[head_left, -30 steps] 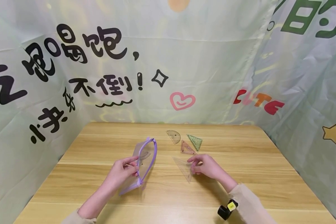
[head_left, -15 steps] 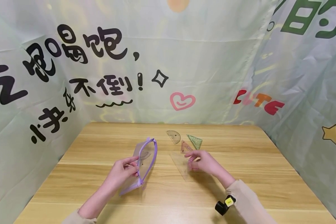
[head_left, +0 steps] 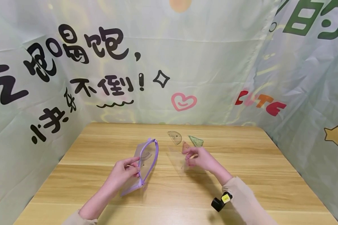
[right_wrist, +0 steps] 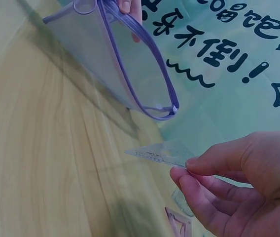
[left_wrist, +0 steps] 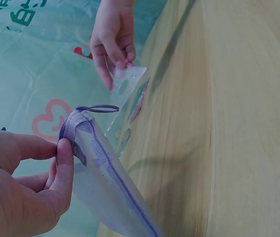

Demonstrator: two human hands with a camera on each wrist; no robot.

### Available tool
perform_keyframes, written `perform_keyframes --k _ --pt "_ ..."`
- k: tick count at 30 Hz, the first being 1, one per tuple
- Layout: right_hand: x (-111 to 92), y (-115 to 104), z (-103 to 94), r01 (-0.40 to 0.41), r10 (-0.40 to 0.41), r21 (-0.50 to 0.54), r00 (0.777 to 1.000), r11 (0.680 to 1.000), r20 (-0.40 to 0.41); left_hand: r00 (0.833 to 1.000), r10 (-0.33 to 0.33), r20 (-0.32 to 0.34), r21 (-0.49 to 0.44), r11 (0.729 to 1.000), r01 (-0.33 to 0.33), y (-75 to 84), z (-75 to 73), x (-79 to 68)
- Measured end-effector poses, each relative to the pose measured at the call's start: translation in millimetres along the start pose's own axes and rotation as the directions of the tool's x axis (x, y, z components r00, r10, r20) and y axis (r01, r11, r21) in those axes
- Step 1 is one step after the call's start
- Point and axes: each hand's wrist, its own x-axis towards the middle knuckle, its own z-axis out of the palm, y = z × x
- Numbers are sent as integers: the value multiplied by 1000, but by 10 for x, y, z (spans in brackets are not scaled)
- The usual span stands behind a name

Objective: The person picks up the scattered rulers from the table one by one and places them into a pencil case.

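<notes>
Well, beginning at my left, a pale cloth (head_left: 214, 62) with dark lettering hangs well beyond my fingers. My left hand (head_left: 124, 173) pinches the side of a clear pouch (head_left: 140, 148), thumb and fingertips pressed together at its rim. Purple edging (head_left: 157, 151) runs round the mouth, which gapes toward my right fingers. A zip pull (left_wrist: 81, 108) juts out past my left fingertips. Just right of those fingertips a curved shape (head_left: 145, 156) shows through the clear side; I cannot tell whether it lies inside the pouch or behind it. Nor can I tell whether the pouch's lower edge touches the wooden table (head_left: 73, 187).

Between my two hands is the clear set square (right_wrist: 147, 152), held off the tabletop. It reaches out from my right fingers toward the pouch, well apart from it, one pointed corner leading. Next, beyond my right fingertips, a see-through protractor (head_left: 175, 137) lies flat. Nearer them, a pink triangle (head_left: 185, 146) is partly covered by my hand in the head view. My right hand (head_left: 202, 160) grips the set square's edge between thumb and fingertips, the fingers bent beneath. A green triangle (head_left: 196, 141) rests just beyond these knuckles. Further right, behind my fingers, a black device (head_left: 217, 204) with a yellow label sits at my beige sleeve (head_left: 249, 200).
</notes>
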Motion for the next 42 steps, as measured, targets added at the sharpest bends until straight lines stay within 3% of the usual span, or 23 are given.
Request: perform_keyframes --k 25,42 --pt "113 -190 63 1 -4 84 999 996 35 1000 0 15 7 1000 -1 17 -22 -15" --pt "212 -332 223 4 -10 132 999 991 49 1000 -1 21 -8 1000 1 20 -12 -22"
